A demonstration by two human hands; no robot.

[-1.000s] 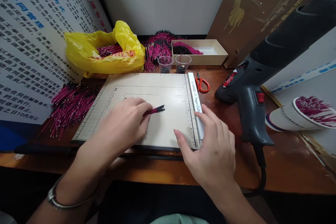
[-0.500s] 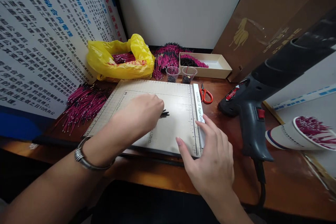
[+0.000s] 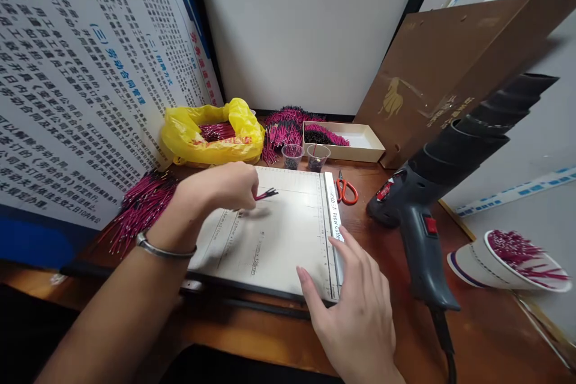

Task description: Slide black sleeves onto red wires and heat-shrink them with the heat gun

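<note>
My left hand (image 3: 227,186) is closed around a few thin wires (image 3: 267,194); their black ends stick out to the right of the fingers, and a bit of magenta shows. The rest of the wires is hidden in the fist. This hand hovers over the pale paper cutter board (image 3: 288,252), which has printed size lines. At the board's right edge, my right hand (image 3: 353,306) lies open with fingers apart and thumb over the board's corner, beside the white ruler strip (image 3: 333,207). Nothing shows in its grasp.
Behind the board are a yellow plastic bag (image 3: 180,135) of wires, two clear cups (image 3: 317,159) and a shallow box (image 3: 360,152). Loose wires (image 3: 146,204) lie left. To the right are red-handled scissors (image 3: 348,193), a heat gun (image 3: 414,216) and a paper cup (image 3: 477,267) of wires.
My left hand has lifted the wires off the board and moved left. My right hand stays at the board's right edge. The head view has tilted upward.
</note>
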